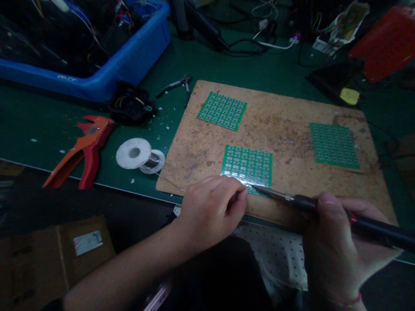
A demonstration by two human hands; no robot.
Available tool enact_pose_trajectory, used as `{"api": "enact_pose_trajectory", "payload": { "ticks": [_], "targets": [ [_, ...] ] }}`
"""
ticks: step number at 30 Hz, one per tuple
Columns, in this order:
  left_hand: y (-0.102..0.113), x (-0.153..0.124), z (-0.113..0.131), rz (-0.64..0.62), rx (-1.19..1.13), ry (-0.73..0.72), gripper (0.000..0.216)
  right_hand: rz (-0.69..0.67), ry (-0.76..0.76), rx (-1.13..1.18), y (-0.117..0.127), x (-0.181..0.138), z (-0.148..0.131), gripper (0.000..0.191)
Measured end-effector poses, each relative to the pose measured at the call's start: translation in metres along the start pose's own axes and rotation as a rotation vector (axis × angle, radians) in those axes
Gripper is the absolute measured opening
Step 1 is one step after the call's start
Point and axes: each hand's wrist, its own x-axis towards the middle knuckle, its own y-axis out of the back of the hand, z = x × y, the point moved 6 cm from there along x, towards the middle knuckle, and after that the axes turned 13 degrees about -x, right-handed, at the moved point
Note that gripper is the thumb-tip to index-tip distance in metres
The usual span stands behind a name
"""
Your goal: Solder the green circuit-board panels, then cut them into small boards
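My right hand [340, 242] grips a soldering iron [304, 202] with a black and red handle. Its tip touches or hovers just over the lower edge of a green circuit board [248, 166]; the exact contact is too fine to tell. Closed in a pinch at the board's lower left, my left hand [214, 205] holds a thin strand of solder wire [170, 180]. That strand runs back to a white spool [138, 154] lying on its side. The wire's end is hidden by my fingers. Beneath the board lies a brown fibreboard sheet [279, 129].
Two more circuit boards lie on the sheet, one at the upper left [222, 111] and another at the right [335, 145]. Orange-red cutters [87, 147], small pliers [175, 85] and a blue bin [139, 54] are on the left. A black stand with a yellow sponge [349, 96] sits back right.
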Motion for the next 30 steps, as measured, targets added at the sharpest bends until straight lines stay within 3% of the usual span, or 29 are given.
{"api": "enact_pose_trajectory", "payload": {
  "ticks": [10,19,25,30],
  "targets": [
    [0.026,-0.002,0.005,0.197,-0.089,-0.091,0.006,-0.007,-0.11,0.047,0.004,0.004,0.003,0.023],
    [0.038,-0.004,-0.012,-0.014,-0.263,0.052,0.006,-0.046,-0.156,-0.007,0.006,0.013,0.006,0.02],
    [0.037,0.002,-0.018,-0.223,-0.266,0.122,0.003,-0.036,-0.137,-0.018,0.008,0.012,0.008,0.019],
    [0.038,0.002,-0.019,-0.26,-0.273,0.101,0.002,-0.03,-0.091,-0.051,0.009,0.008,0.01,0.022]
  ]
}}
